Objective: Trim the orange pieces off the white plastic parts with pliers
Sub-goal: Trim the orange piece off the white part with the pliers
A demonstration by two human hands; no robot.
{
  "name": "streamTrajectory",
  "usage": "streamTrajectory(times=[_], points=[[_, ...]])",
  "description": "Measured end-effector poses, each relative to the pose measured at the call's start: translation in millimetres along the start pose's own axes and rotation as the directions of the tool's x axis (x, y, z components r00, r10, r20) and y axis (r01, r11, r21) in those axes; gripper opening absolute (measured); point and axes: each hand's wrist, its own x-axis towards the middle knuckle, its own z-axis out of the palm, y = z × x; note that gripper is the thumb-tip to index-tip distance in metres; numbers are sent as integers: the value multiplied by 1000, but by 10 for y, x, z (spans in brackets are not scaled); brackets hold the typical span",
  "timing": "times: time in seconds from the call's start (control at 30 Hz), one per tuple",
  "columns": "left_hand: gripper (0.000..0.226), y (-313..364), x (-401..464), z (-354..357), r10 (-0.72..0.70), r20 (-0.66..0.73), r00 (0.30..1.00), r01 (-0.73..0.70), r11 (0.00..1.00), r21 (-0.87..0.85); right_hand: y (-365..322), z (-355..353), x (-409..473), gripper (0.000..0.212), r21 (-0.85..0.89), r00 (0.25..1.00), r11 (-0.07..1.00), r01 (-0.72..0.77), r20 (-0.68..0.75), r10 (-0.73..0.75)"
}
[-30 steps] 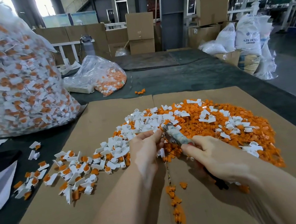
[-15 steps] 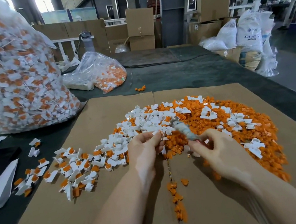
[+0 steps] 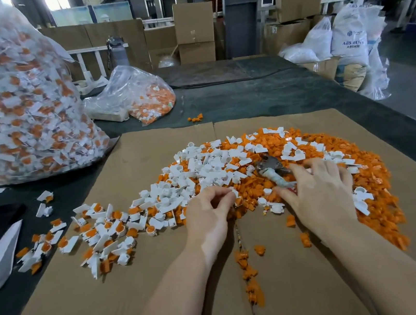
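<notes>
Head view: we look down on a flattened cardboard sheet (image 3: 93, 298) spread over a dark table.
Pliers: the pliers (image 3: 271, 170) lie on the orange heap, metal head pointing away from us, wrapped handle toward our right hand.
Right hand: our right hand (image 3: 318, 191) hovers spread over the handle end, fingers straight and apart; we cannot tell whether they touch it, and they are not closed round it.
Left hand: our left hand (image 3: 209, 218) curls its thumb and fingertips round a small white plastic part (image 3: 235, 194) at the near edge of the pile.
Orange pieces: trimmed orange pieces (image 3: 368, 178) are heaped under and right of our right hand; a thin line of them (image 3: 250, 278) runs along the cardboard seam between our forearms.
White parts: trimmed white parts (image 3: 208, 168) lie across the middle of the sheet; untrimmed white-and-orange ones (image 3: 104, 233) lie scattered to the left.
Bags: a large clear bag (image 3: 10, 101) of untrimmed parts stands at far left; a smaller clear bag (image 3: 137, 95) lies behind the sheet.
Background: cardboard boxes (image 3: 195, 31) and white sacks (image 3: 348, 34) stand beyond the table.
</notes>
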Motion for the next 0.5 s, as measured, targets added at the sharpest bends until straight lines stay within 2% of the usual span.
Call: streamTrajectory(times=[0.03,0.1,0.17,0.27,0.37,0.5], points=[[8,-2,3,4,-1,0,1000,1,1000,-6,-50,-13,-20,44,127,995,989,81,-74,-72],[9,6,7,3,-2,1,1000,2,1000,3,-183,-40,-92,27,345,952,894,287,-205,-227],[8,13,5,-7,10,9,1000,-10,999,46,-310,-55,-170,19,432,906,799,418,-259,-334],[9,14,0,-17,22,14,1000,-23,997,71,-400,-37,-225,13,483,893,751,450,-267,-363],[8,20,-3,-3,11,28,1000,-13,996,93,-406,-3,-227,6,491,894,747,447,-274,-355],[9,28,-34,14,36,14,999,-37,992,119,-378,16,-254,3,478,886,756,448,-352,-302]])
